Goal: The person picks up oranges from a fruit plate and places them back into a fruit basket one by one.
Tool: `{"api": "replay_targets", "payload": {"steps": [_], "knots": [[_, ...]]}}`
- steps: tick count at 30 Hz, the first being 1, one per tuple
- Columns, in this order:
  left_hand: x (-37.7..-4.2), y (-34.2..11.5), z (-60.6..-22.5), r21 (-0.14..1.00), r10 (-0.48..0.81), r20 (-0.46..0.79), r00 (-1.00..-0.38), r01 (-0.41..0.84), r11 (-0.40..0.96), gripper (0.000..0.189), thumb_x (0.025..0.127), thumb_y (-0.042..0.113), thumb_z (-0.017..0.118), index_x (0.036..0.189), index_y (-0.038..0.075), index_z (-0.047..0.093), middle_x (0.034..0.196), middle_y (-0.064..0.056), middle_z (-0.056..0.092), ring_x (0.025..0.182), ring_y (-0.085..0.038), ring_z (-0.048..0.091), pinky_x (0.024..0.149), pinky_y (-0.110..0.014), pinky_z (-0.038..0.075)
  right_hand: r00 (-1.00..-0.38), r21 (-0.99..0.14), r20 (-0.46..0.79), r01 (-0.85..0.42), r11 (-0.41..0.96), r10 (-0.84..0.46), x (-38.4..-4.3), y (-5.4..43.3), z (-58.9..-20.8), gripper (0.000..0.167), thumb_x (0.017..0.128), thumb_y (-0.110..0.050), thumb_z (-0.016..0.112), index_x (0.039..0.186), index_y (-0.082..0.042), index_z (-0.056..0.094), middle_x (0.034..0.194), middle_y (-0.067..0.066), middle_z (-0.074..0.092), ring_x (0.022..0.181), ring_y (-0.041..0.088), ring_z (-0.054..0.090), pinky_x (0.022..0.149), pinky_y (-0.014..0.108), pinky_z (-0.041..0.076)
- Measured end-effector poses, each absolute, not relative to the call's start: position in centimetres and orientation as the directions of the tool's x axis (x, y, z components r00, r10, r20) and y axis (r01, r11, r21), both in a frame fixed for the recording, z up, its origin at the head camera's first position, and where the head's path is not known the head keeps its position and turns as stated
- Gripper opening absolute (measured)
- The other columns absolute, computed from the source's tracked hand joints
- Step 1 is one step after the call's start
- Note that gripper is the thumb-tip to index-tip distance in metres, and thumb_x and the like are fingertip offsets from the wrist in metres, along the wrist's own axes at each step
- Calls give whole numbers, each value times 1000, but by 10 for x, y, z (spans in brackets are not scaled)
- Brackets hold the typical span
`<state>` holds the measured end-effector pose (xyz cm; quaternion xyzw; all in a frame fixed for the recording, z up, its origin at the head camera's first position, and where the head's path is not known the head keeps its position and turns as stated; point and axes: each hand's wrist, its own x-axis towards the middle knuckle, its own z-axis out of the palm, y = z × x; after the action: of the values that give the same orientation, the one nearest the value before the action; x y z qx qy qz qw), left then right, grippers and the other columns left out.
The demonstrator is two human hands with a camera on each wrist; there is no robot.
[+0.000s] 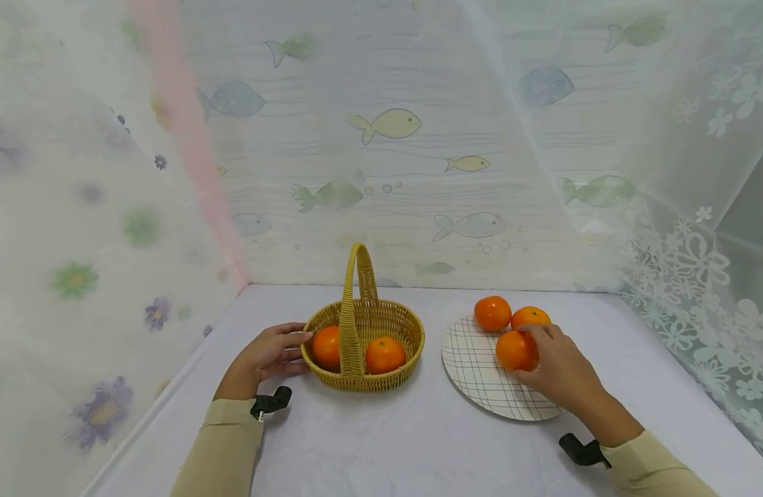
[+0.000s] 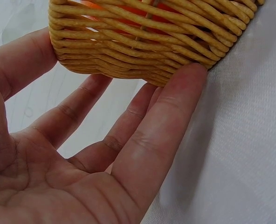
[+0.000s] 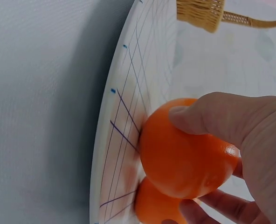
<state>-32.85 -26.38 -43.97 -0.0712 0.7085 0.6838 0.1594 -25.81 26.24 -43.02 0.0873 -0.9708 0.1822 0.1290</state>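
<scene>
My right hand (image 1: 560, 366) grips an orange (image 1: 516, 351) over the white, grid-patterned plate (image 1: 480, 386), thumb on one side and fingers on the other. The right wrist view shows this orange (image 3: 187, 151) close to the plate surface; whether it touches cannot be told. Two more oranges, one at the back edge (image 1: 493, 313) and one behind the held one (image 1: 532, 317), are by it. My left hand (image 1: 274, 353) touches the left side of a yellow woven basket (image 1: 369, 383). Its fairly straight fingers (image 2: 152, 135) rest against the wicker wall. Two oranges (image 1: 385, 355) lie in the basket.
The basket's tall arched handle (image 1: 350, 304) rises over its middle. A white cloth (image 1: 381, 449) covers the table. Behind stands a fish-patterned curtain (image 1: 393, 207), with flowered fabric (image 1: 108, 276) on the left and lacy netting (image 1: 698, 276) on the right.
</scene>
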Motion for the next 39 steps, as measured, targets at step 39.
{"api": "replay_targets", "payload": {"steps": [39], "knots": [[-330,-265,-440,942,107,-334,-936,-331,52,65,99,29,73,153,8,45,145,-19,56,108,-25,70,93,-51,60,-880,-313,422,-369,875,-220,-269,215,-413,73,74,-27,92,135,-11,55,123,16,62,100,32,65,82,54,63]]}}
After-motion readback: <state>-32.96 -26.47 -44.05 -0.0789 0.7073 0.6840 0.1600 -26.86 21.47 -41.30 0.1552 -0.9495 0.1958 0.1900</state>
